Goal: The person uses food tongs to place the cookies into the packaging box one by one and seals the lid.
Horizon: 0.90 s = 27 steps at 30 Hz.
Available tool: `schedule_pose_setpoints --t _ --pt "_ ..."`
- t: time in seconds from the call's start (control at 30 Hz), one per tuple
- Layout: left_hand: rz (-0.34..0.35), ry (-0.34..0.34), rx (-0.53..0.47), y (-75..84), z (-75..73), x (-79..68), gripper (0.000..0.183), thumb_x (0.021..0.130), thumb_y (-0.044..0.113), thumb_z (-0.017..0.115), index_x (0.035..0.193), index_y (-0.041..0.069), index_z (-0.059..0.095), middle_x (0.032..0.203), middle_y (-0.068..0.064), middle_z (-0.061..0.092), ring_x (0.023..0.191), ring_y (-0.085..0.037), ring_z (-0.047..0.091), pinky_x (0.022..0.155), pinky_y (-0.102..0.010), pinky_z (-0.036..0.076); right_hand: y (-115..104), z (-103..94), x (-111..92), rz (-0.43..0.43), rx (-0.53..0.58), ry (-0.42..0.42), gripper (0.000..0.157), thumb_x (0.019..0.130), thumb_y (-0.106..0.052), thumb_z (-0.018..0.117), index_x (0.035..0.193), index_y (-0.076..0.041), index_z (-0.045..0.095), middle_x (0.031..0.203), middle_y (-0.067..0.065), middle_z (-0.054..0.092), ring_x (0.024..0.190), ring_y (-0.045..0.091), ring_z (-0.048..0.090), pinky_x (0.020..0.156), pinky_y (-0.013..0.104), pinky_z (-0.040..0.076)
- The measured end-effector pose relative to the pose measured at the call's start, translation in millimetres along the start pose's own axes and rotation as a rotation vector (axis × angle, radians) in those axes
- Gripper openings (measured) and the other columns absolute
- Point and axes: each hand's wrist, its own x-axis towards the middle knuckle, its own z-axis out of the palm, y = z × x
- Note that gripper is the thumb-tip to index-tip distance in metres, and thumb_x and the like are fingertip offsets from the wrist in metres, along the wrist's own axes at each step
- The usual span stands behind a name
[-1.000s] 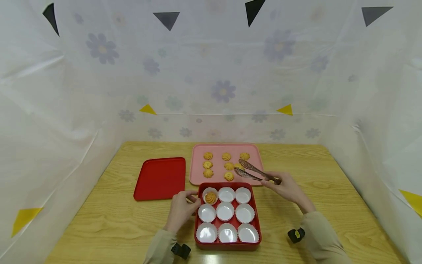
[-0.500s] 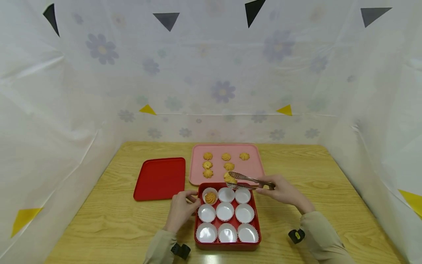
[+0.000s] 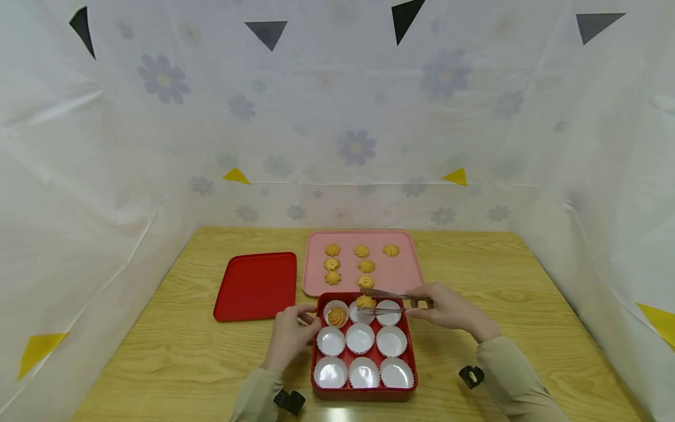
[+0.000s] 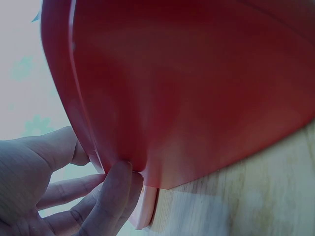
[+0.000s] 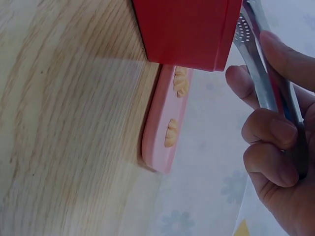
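Note:
My right hand (image 3: 446,306) holds metal tongs (image 3: 389,310) with perforated tips, which grip a swirled butter cookie (image 3: 365,302) at the top middle paper cup of a red box (image 3: 364,394). Curled fingers (image 5: 268,125) and a thumb wrap the tongs' handles in the right wrist view. My left hand (image 3: 292,331) holds the box at its upper left corner, fingertips against the outer wall (image 4: 197,98). White paper cups (image 3: 360,338) stand in rows inside the box. In the top left cup sits another cookie (image 3: 337,317).
Behind the box lies a pink tray (image 3: 402,275) with several cookies (image 3: 332,264) in loose columns. A red square lid-like tray (image 3: 258,287) rests to the left on the wooden table (image 3: 169,351). White patterned sheeting (image 3: 337,117) surrounds the table.
My right hand has moved the tongs left and toward me. They took a cookie from the right part of the pink tray and carried it over the box. My left hand stays put.

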Motion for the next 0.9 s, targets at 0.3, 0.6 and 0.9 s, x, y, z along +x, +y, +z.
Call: schedule_pose_setpoints --t 0.3,0.6,0.9 --pt "0.012 0.005 0.002 -0.1 -0.2 -0.4 0.027 0.075 0.018 0.065 0.1 0.007 0.067 0.074 -0.006 0.067 0.056 -0.007 0.057 0.047 -0.019 0.046 -7 3.4 5 -0.017 -0.141 -0.005 0.007 0.08 -0.031 0.063 0.085 -0.027 0.06 0.075 -0.016 0.059 0.061 0.0 0.047 0.056 0.017 0.04" --pt "0.004 0.002 -0.006 0.5 0.0 -0.6 0.027 0.076 0.017 0.064 0.101 0.006 0.066 0.074 -0.007 0.067 0.055 -0.006 0.057 0.047 -0.019 0.047 -15 3.0 11 0.007 -0.22 -0.046 0.011 0.08 -0.035 0.063 0.076 -0.028 0.055 0.065 -0.016 0.05 0.054 0.002 0.041 0.051 0.016 0.035" --pt "-0.002 0.006 -0.006 0.9 0.3 -0.5 0.028 0.076 0.017 0.065 0.101 0.006 0.066 0.074 -0.006 0.067 0.056 -0.007 0.057 0.046 -0.019 0.047 -17 4.5 13 0.041 -0.202 -0.067 0.015 0.079 -0.034 0.064 0.071 -0.028 0.052 0.062 -0.014 0.05 0.054 0.005 0.042 0.051 0.017 0.034"
